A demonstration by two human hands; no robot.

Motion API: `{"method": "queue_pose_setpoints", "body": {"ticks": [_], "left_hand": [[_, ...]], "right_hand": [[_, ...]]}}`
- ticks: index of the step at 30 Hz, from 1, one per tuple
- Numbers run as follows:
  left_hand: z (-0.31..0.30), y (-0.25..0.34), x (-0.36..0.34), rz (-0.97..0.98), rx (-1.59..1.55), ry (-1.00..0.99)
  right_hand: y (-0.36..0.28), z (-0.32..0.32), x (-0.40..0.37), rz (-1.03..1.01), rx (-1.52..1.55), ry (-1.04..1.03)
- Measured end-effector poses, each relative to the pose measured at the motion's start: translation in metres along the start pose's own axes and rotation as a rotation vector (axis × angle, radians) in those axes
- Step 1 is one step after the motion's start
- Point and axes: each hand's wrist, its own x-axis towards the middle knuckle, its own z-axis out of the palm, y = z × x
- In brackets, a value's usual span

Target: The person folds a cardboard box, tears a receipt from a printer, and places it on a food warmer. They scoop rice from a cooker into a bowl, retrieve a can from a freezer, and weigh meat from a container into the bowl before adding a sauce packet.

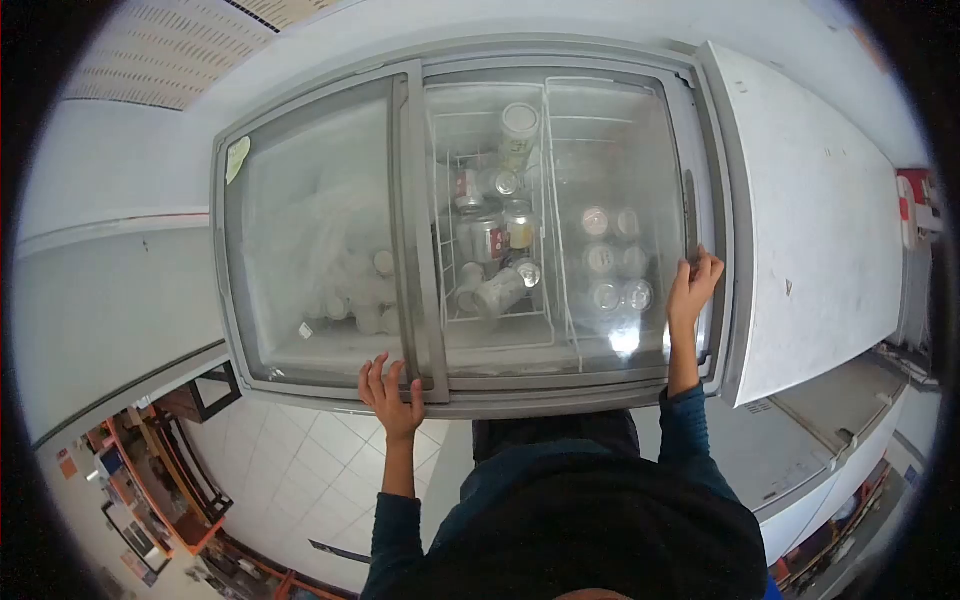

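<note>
My right hand [693, 288] has its fingers curled at the right edge of the sliding glass lid [640, 130], by a long dark handle slot [690, 205]. My left hand [393, 398] rests with fingers spread on the front rim of the chest freezer [530, 405], at the left lid [330, 130]. Both lids look closed, and the glass is frosted. Beneath the right lid, a white wire basket [548, 330] holds several cans, with a can [488, 240] near the middle and a tall pale container [519, 125] at the back. Several can tops [600, 258] show farther right.
White wrapped shapes [350, 290] lie blurred under the left lid. To the freezer's right is a white panel [815, 220], with a grey-topped unit [820, 430] nearer me. Orange-edged shelves [150, 480] stand at lower left beside the tiled floor [300, 460].
</note>
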Motion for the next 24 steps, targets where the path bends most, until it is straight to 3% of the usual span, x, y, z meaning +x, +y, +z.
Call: {"method": "queue_pose_setpoints", "body": {"ticks": [2,7,9,11,12,15,18,24], "left_hand": [[0.000,0.000,0.000,-0.004,-0.008,0.038],[0.002,0.001,-0.002,-0.041,0.023,0.096],[0.002,0.001,-0.002,-0.057,0.019,0.129],[0.004,-0.002,-0.005,-0.078,-0.006,0.134],[0.004,-0.005,-0.007,-0.086,-0.019,0.137],[0.007,-0.010,-0.011,-0.076,-0.007,0.161],[0.006,-0.003,-0.007,-0.118,0.010,0.206],[0.005,-0.003,-0.005,-0.121,-0.046,0.177]], "right_hand": [[-0.015,-0.003,-0.003,-0.007,0.059,-0.084],[-0.050,0.026,-0.030,-0.270,0.188,-0.394],[-0.062,0.050,-0.028,-0.417,0.396,-0.529],[-0.061,0.087,-0.012,-0.371,0.582,-0.834],[-0.051,0.120,-0.008,-0.391,0.679,-0.880],[-0.062,0.208,-0.004,-0.509,0.476,-0.746],[-0.045,0.276,0.005,-0.398,0.107,-1.107],[0.028,0.338,-0.050,-0.188,-0.239,-0.940]]}}
